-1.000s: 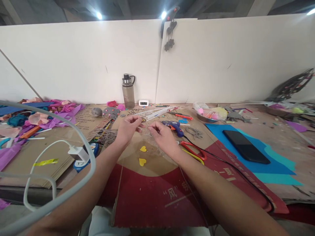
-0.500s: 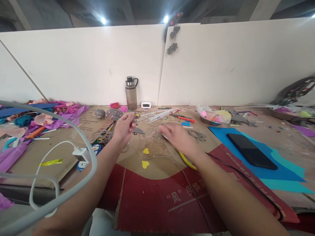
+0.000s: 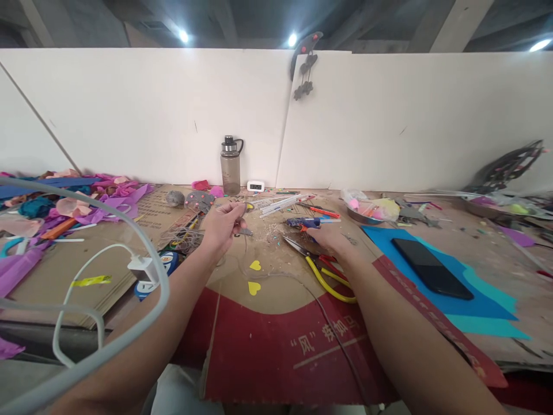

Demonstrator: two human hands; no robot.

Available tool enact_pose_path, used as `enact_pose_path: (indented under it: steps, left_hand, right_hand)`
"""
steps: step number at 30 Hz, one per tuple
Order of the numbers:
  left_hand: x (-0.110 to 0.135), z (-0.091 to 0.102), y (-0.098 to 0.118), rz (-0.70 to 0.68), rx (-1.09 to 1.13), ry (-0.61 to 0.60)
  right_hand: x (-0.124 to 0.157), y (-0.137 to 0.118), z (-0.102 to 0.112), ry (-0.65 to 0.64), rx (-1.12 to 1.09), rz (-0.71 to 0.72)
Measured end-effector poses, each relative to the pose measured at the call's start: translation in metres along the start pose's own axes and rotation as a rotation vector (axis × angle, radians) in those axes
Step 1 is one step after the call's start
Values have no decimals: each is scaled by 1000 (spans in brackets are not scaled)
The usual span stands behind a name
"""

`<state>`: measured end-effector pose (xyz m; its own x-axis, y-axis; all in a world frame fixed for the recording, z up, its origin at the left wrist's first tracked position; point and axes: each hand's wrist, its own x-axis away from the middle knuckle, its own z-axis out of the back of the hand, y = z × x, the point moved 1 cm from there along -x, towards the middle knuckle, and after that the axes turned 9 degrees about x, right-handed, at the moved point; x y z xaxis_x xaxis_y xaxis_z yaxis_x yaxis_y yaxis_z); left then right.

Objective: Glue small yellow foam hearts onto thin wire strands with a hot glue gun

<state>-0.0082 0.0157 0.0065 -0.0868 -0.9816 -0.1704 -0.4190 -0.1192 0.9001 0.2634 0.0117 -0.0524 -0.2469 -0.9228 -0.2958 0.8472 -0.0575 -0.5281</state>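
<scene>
My left hand (image 3: 220, 227) is raised a little above the cardboard mat (image 3: 276, 346), its fingers pinched on a small grey craft piece (image 3: 244, 231) with a yellow bit at the top. My right hand (image 3: 330, 239) lies further right, its fingers closed on the handle of the blue glue gun (image 3: 300, 222), whose nozzle points left. Scissors (image 3: 322, 276) with yellow and red handles lie just under that wrist. Two yellow paper hearts (image 3: 255, 266) rest on the mat between my arms.
A water bottle (image 3: 230, 166) and clear glue sticks (image 3: 280, 203) are at the back. A black phone (image 3: 432, 260) lies on blue foam at the right. A white charger (image 3: 142, 268) and cable sit left, beside crepe paper scraps (image 3: 86, 196). A bowl of pompoms (image 3: 371, 207) stands behind.
My right hand left the piece held in front of me and moved right onto the glue gun. My left hand kept the small grey piece and stayed put.
</scene>
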Motion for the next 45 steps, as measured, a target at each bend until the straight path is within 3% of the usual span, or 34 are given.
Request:
enact_pose_path:
  steps: [3,5,8,11,14,23,45]
  left_hand:
    - [-2,2,-1,1,-8,12]
    - [-3,4,-1,5,-13,23]
    - [-5,7,-2,18,-11,44]
    - [-6,9,-3,37,7,64]
    - [-7,9,-3,46,27,74]
    - [-5,6,-3,52,17,93]
    - [-1,2,-1,7,-71,68]
  right_hand:
    - [9,-19,10,-49,-74,-93]
    - [18,-38,17,-38,-283,-83]
    - [35,-67,26,-72,-616,43]
    - [50,-85,32,-134,-706,181]
    - [59,-89,34,-133,-623,266]
    - [65,-90,34,33,-206,504]
    - [70,-94,31,75,39,476]
